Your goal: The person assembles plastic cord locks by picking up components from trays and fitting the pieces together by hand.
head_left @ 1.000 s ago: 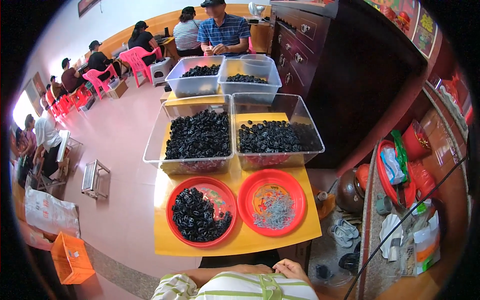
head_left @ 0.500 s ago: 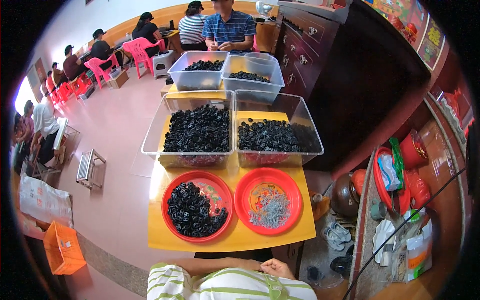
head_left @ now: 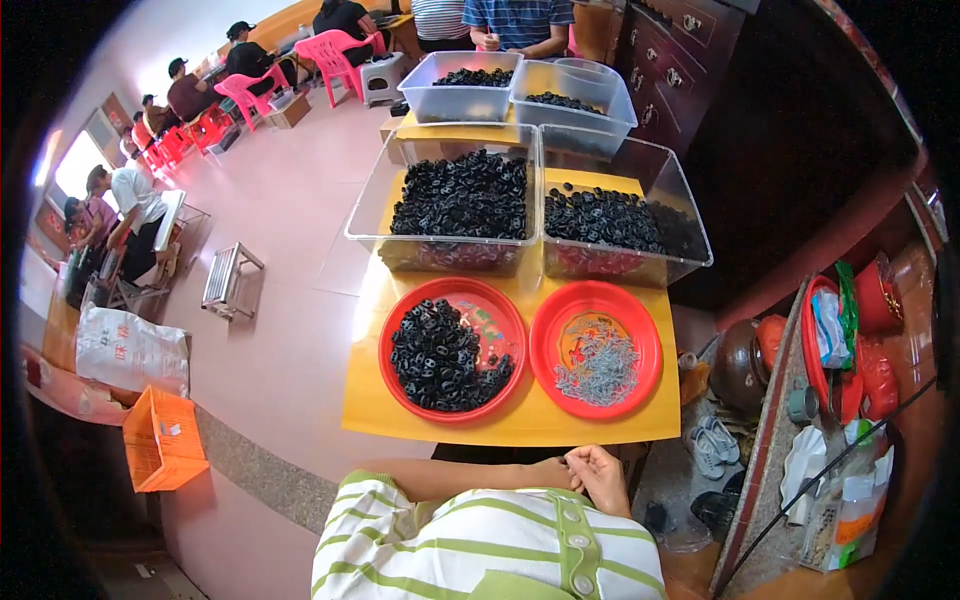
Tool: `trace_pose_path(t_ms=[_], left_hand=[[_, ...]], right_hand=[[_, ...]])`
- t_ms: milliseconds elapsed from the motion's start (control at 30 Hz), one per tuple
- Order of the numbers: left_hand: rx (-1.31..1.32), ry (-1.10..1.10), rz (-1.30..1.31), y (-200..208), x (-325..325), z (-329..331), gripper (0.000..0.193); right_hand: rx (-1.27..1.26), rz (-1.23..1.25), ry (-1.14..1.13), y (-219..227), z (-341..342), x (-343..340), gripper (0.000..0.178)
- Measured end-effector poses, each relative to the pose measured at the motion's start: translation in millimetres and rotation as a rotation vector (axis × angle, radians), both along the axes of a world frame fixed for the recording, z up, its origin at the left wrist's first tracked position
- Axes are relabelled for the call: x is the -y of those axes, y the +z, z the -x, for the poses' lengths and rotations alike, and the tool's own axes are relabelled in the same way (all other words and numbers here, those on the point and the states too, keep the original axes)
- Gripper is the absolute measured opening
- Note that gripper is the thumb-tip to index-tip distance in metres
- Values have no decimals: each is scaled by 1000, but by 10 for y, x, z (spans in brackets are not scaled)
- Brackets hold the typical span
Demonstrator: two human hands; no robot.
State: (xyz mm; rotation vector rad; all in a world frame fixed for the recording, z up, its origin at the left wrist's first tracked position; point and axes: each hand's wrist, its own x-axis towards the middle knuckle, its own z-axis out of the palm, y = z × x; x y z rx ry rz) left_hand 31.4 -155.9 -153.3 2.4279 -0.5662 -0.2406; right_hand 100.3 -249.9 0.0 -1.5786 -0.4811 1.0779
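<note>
Holds the bare right hand [head_left: 598, 477] against the bare left hand [head_left: 551, 474], just short of the near edge of a yellow rectangular tabletop [head_left: 600, 429]. Bends the right fingers inward; cannot tell whether gripping anything. Shows only part of the left hand, partly covered by the right; cannot tell open or closed. Wears a white shirt with green stripes [head_left: 470, 548]. Has ahead, side by side on the tabletop, a round red plastic left tray [head_left: 516, 335] with a heap of small black oval holed pieces [head_left: 435, 355], thickest toward the left, and a round red plastic right tray [head_left: 543, 350] with a loose scatter of thin grey pieces [head_left: 600, 372]. Faces, just beyond, a clear rectangular left bin [head_left: 440, 239] and a clear rectangular right bin [head_left: 630, 251], both plastic, both with black pieces, more in the left. Has near the left wall-side floor a small metal stool [head_left: 222, 280] and an orange plastic basket [head_left: 165, 445].
</note>
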Motion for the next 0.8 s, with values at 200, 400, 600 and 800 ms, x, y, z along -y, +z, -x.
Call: trace_pose_path(t_ms=[200,400,600,800], left_hand=[[134,67,37,-88,34,-229,21],[118,-23,-241,87,-12,-140,26],[106,-104,-515,243,-145,58,31],[-108,-224,-664,917,-371,279,41]], right_hand=[[78,53,39,61,73,-157,16],[139,41,87,125,143,-207,16],[123,35,80,69,153,-118,14],[138,72,-53,34,99,108,13]])
